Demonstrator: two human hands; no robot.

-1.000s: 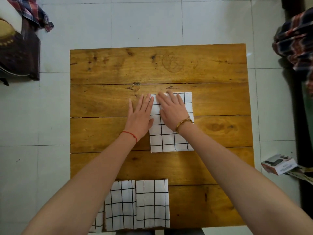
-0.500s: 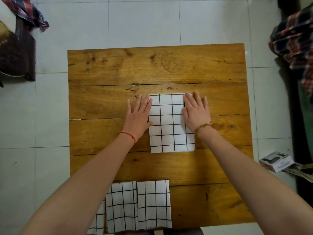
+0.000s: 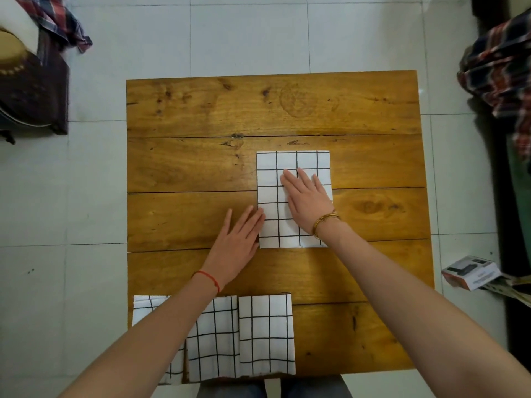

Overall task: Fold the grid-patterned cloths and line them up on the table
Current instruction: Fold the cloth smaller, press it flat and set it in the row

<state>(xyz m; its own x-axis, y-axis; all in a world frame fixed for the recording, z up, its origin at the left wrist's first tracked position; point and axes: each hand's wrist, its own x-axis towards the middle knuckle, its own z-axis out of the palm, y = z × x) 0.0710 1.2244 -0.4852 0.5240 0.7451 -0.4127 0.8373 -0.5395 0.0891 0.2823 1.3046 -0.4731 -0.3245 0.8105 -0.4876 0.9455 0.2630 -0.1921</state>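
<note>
1. Furthest left, along the near edge of the wooden table (image 3: 373, 104), sits the row of finished cloths (image 3: 265, 334). Three are visible, side by side, and they overhang that edge a bit. The person's left forearm crosses right over the left ones, so dragging the arm back carelessly could probably rumple them or tip one off the table.

2. Next is the left hand (image 3: 237, 242). It lies flat on the wood with fingers straight and together, holding nothing, fingertips just touching the left edge of the folded cloth (image 3: 293, 160). If it nudges sideways too hard, that edge likely buckles or the top layer slides off the one beneath.

3. The folded cloth itself lies flat around the middle of the table, well apart from the near-edge row. It looks folded but not yet lined up, so it has to travel, and a loose fold could fall open when it's lifted.

4. Rightmost is the right hand (image 3: 309, 199), pressed flat on the cloth, fingers straight and slightly spread, gripping nothing. Smoothing with only one palm down might skew the whole rectangle against the table's planks, so it'd land crooked in the row.
</note>
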